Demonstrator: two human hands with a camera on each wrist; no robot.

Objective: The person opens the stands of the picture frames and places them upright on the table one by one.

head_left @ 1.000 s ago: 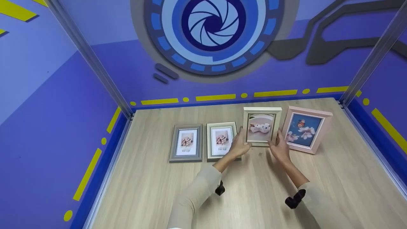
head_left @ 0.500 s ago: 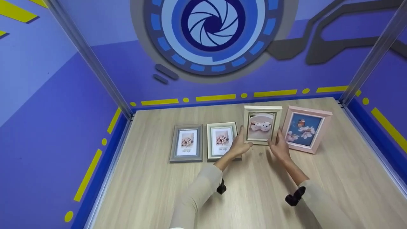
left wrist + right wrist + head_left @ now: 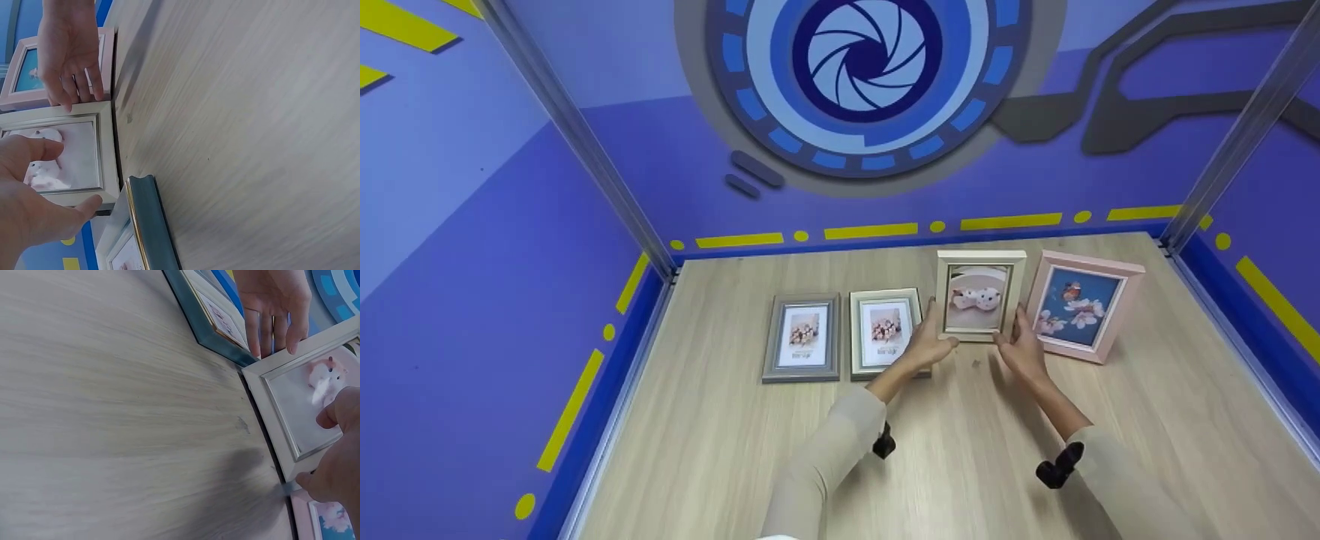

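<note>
Grasping one cream frame [image 3: 975,298] between left hand [image 3: 926,346] and right hand [image 3: 1021,349], at 1 o'clock on desk [image 3: 952,457]. Alongside: one pink frame [image 3: 1078,307] at 3; one pale-gold frame [image 3: 885,326], then one grey frame [image 3: 802,336], toward 8.

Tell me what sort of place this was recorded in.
Probably a purpose-built recording or display booth, judging by the printed blue-purple panels around a wood-grain tabletop and the metal corner posts where the panels meet.

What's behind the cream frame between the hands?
Past the cream frame, a thin strip of tabletop, then the blue-purple wall with yellow dashes. The frame's back and whatever lies directly behind it are hidden.
</note>
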